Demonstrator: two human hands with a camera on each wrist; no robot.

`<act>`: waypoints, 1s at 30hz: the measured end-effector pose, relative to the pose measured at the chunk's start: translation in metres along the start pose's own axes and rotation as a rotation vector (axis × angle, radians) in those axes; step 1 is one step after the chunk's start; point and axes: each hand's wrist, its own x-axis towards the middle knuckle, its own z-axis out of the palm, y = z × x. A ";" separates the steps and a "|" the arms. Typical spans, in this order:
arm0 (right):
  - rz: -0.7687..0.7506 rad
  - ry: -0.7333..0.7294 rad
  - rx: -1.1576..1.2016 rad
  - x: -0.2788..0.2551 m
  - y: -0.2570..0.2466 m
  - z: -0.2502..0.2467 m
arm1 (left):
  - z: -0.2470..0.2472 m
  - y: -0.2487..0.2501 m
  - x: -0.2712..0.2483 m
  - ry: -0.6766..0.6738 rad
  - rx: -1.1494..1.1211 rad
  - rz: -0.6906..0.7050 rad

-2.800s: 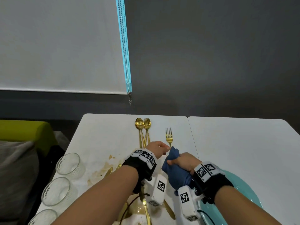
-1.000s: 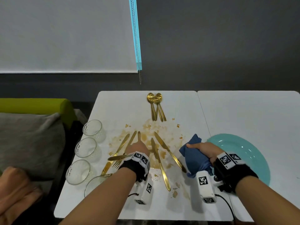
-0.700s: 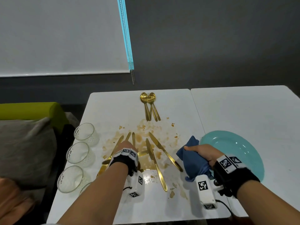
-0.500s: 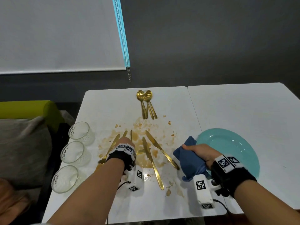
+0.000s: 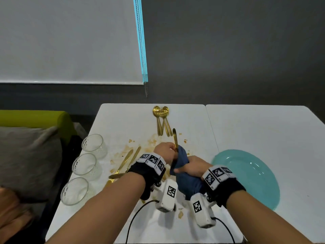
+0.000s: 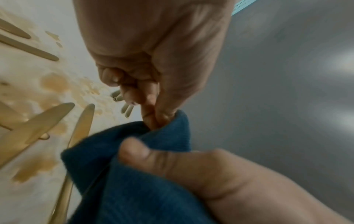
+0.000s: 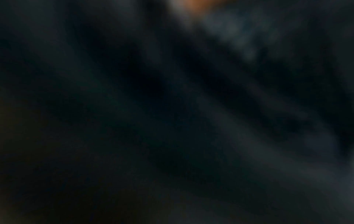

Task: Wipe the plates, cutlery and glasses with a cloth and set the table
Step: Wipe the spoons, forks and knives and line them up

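Observation:
Over the stained middle of the white table (image 5: 123, 120), my left hand (image 5: 173, 151) grips a gold knife (image 5: 174, 136) whose tip points up and away from me. My right hand (image 5: 179, 169) holds a blue cloth (image 5: 186, 180) bunched round the knife's lower part. In the left wrist view my left hand (image 6: 153, 119) pinches down into the blue cloth (image 6: 134, 181), and the right thumb (image 6: 134, 148) presses on the fabric. A teal plate (image 5: 246, 178) lies to the right of both hands. The right wrist view is dark and blurred.
Three glasses (image 5: 84, 164) stand in a row along the table's left edge. Gold spoons (image 5: 161, 120) lie together at the far middle. More gold cutlery (image 5: 126, 159) lies on brown stains left of my hands. A grey cushion (image 5: 26, 161) sits beyond the left edge.
My left hand has lifted a knife off the stained table and brought it rightward. My right hand has come left off the plate's edge with the cloth and closed it round the knife.

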 end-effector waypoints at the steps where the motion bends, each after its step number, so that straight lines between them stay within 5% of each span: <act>1: 0.014 0.020 -0.065 0.000 0.002 0.000 | 0.003 0.000 -0.001 0.002 -0.030 -0.009; 9: 0.161 0.096 -0.225 -0.011 0.016 -0.010 | 0.010 0.003 -0.008 0.027 -0.239 -0.065; 18: 0.097 0.204 -0.235 -0.022 0.023 -0.035 | 0.009 0.021 -0.006 0.072 -0.313 -0.091; 21: 0.146 0.191 -0.458 -0.027 0.029 -0.051 | -0.008 0.021 -0.005 0.130 -0.091 -0.121; 25: 0.161 0.200 -0.527 -0.027 0.035 -0.067 | -0.024 0.012 -0.002 0.082 0.609 0.158; 30: 0.161 0.292 -0.403 -0.024 0.031 -0.088 | -0.028 0.009 0.000 -0.022 0.843 0.292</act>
